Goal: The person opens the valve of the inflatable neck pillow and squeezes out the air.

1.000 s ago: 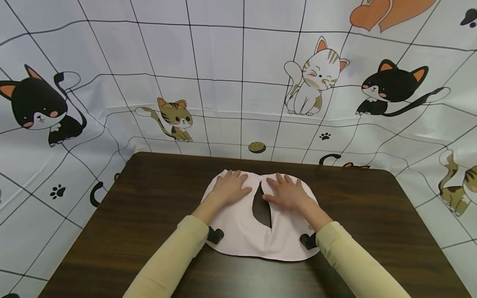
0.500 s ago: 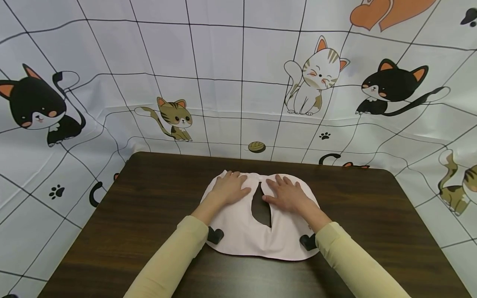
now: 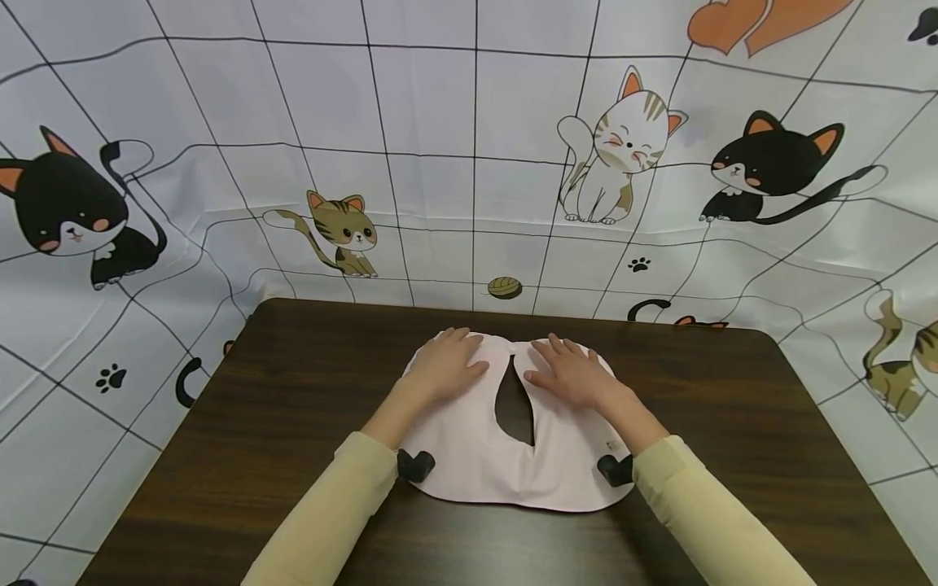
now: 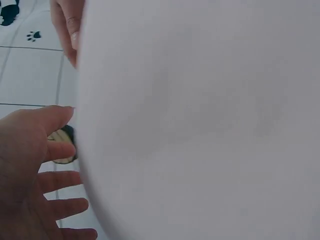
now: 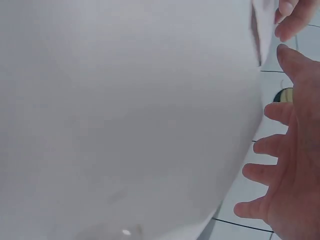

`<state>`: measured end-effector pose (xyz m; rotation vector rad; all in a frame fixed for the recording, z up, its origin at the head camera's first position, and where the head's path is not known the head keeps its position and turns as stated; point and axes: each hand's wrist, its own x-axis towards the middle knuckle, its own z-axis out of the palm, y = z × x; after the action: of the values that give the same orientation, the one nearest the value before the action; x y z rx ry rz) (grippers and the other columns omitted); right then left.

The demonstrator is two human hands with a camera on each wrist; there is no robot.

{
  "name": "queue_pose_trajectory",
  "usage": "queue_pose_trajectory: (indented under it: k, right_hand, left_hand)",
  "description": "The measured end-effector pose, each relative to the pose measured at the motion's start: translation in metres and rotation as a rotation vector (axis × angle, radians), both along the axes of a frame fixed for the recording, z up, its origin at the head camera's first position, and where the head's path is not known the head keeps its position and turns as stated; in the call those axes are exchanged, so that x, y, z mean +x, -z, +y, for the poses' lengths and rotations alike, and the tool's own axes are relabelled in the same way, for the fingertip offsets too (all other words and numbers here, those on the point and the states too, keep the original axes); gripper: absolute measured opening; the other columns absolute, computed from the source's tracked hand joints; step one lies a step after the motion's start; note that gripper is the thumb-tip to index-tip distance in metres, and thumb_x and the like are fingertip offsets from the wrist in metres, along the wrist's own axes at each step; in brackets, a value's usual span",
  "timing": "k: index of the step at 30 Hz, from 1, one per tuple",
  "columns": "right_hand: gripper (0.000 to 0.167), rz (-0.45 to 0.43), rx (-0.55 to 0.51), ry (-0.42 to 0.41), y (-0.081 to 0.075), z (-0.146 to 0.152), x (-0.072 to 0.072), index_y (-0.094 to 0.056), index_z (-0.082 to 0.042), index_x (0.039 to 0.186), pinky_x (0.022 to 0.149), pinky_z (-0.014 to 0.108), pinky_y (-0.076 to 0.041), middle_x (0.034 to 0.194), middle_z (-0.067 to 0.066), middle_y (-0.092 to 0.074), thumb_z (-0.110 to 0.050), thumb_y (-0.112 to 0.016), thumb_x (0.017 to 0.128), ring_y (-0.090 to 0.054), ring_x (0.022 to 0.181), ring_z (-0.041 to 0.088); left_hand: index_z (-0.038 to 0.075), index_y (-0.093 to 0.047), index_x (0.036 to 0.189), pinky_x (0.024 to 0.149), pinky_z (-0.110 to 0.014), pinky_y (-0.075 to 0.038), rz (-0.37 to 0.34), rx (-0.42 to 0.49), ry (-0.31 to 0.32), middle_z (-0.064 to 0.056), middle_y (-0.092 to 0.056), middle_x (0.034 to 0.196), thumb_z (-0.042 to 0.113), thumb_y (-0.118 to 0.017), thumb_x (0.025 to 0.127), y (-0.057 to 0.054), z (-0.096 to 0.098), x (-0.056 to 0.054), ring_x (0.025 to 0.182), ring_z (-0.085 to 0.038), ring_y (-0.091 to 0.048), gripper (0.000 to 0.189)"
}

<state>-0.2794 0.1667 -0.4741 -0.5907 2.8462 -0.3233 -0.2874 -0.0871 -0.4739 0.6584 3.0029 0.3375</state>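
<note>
A pale pink bib-shaped cloth (image 3: 476, 456) lies spread on the dark wooden table (image 3: 308, 374), with two rounded lobes at the far side and a teardrop-shaped opening in the middle. My left hand (image 3: 445, 368) is over its left lobe, fingers extended toward the far edge. Over the right lobe is my right hand (image 3: 575, 374), its fingers spread and nearly straight. Both wrist views are mostly filled by the cloth's pale surface (image 4: 200, 120). There the left hand (image 4: 22, 170) and the right hand (image 5: 300, 155) show palm side, fingers apart, with nothing gripped.
Black devices (image 3: 415, 466) sit at both wrists, beside the yellow sleeves (image 3: 330, 509). Behind the table hangs a white grid-lined sheet (image 3: 432, 195) printed with cartoon cats. The table's far edge (image 3: 381, 306) runs just beyond the cloth.
Over the last half second both hands have shifted slightly up and outward in the head view, the wrists moving apart. The cloth has stayed nearly in place.
</note>
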Motion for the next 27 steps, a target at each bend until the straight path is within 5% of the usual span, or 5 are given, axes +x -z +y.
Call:
queue_pose_trajectory:
  k: [8,21,27]
  right_hand:
    - [0.067,0.067,-0.070,-0.021,-0.005,0.004,0.012,-0.039,-0.007,0.158,0.110,0.076,-0.020,0.162,0.029,-0.027,-0.046,-0.052,0.105,-0.028,0.147,0.052]
    - [0.062,0.168,-0.078,-0.027,0.010,0.004,0.032,-0.045,-0.008,0.155,0.110,0.074,-0.022,0.161,0.026,-0.032,-0.043,-0.055,0.105,-0.028,0.148,0.048]
    - [0.060,0.148,-0.082,-0.018,0.010,0.004,0.041,-0.046,-0.006,0.153,0.111,0.074,-0.021,0.160,0.029,-0.031,-0.039,-0.057,0.104,-0.026,0.148,0.050]
  left_hand:
    - [0.013,-0.056,0.148,0.111,-0.060,-0.036,0.028,0.013,0.003,-0.014,-0.047,0.155,0.042,-0.059,0.103,-0.011,-0.004,0.017,0.145,-0.042,-0.039,0.053]
    - [0.014,-0.057,0.147,0.111,-0.063,-0.035,0.026,0.019,0.038,-0.013,-0.045,0.157,0.039,-0.059,0.104,-0.010,-0.006,0.039,0.147,-0.040,-0.035,0.050]
    - [0.015,-0.057,0.147,0.110,-0.064,-0.035,0.034,0.013,0.042,-0.014,-0.046,0.156,0.039,-0.059,0.103,-0.003,-0.005,0.044,0.146,-0.040,-0.037,0.051]
